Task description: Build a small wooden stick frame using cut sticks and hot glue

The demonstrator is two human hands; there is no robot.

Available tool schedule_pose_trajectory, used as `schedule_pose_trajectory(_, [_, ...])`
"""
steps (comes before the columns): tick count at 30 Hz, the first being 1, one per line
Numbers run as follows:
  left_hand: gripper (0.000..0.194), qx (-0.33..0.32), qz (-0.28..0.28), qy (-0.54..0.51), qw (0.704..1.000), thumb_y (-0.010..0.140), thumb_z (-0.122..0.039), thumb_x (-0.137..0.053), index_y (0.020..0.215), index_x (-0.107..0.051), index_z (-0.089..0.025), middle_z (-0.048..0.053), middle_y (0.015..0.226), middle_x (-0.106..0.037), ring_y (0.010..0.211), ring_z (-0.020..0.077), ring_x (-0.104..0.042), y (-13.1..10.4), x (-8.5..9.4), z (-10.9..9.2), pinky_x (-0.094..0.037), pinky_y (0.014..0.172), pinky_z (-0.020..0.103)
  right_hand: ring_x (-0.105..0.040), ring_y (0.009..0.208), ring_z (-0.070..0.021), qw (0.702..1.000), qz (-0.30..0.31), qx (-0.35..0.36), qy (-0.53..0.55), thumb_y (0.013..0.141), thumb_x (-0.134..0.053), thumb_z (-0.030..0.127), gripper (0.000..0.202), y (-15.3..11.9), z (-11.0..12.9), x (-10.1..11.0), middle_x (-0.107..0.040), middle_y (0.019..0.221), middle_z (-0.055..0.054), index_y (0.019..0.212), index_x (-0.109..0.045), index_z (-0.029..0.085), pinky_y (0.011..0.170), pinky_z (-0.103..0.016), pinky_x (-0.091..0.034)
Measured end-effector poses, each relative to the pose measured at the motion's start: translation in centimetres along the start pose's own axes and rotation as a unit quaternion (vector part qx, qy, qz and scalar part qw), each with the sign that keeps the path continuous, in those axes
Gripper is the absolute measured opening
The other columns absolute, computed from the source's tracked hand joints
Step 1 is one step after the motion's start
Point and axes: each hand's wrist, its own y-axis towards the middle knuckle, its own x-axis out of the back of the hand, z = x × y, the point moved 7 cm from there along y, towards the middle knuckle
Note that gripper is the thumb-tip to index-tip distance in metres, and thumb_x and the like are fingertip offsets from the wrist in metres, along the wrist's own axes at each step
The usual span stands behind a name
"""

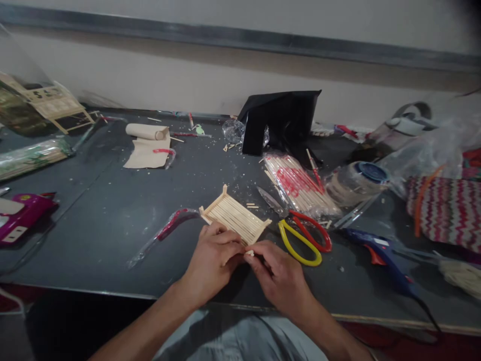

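Note:
A small flat frame of pale wooden sticks (236,214), with short posts at its corners, lies on the dark table in front of me. My left hand (218,250) is closed on its near edge, fingers bent over the sticks. At the near corner my right hand (276,268) pinches with thumb and forefinger, and a small pale stick end (249,253) shows between the fingertips. Scissors with one red and one yellow handle (306,238) lie just right of the frame. A few short cut sticks (252,206) rest beyond it.
A blue glue gun (387,255) with its cord lies at the right. Behind are a plastic pack of sticks (296,183), a lidded jar (356,180) and a black stand (285,118). A paper roll (146,145) and a magenta device (26,215) are leftward.

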Motion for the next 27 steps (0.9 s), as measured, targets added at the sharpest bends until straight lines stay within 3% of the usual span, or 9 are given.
schedule_pose_trajectory(15, [0.009, -0.006, -0.003, 0.015, 1.000, 0.081, -0.012, -0.067, 0.076, -0.069, -0.019, -0.001, 0.081, -0.072, 0.083, 0.0198, -0.052, 0.0, -0.1, 0.0, -0.035, 0.074, 0.036, -0.063, 0.071, -0.0153, 0.998, -0.015, 0.026, -0.047, 0.093, -0.049, 0.017, 0.009, 0.1, 0.5, -0.1, -0.066, 0.081, -0.004, 0.092, -0.058, 0.019, 0.066, -0.025, -0.050])
schedule_pose_trajectory(22, [0.004, -0.011, 0.003, 0.003, 1.000, 0.079, -0.015, -0.071, 0.081, -0.071, -0.019, 0.001, 0.081, -0.070, 0.084, 0.0191, -0.054, 0.2, 0.2, 0.2, -0.041, 0.080, 0.036, -0.063, 0.070, -0.0150, 1.000, 0.012, -0.024, -0.009, 0.089, -0.058, 0.021, 0.009, 0.1, -0.4, 0.0, -0.067, 0.082, -0.003, 0.097, -0.062, 0.019, 0.065, -0.025, -0.052])
schedule_pose_trajectory(27, [0.026, -0.018, 0.037, -0.012, 0.999, 0.073, -0.011, -0.075, 0.098, -0.069, -0.020, 0.003, 0.099, -0.068, 0.099, 0.0202, -0.053, -0.2, 0.7, 0.5, -0.044, 0.088, 0.034, -0.061, 0.071, -0.0138, 0.997, 0.017, -0.066, 0.027, 0.088, -0.059, 0.019, 0.023, -0.8, -1.1, 0.8, -0.066, 0.089, -0.004, 0.110, -0.061, 0.019, 0.062, -0.024, -0.052])
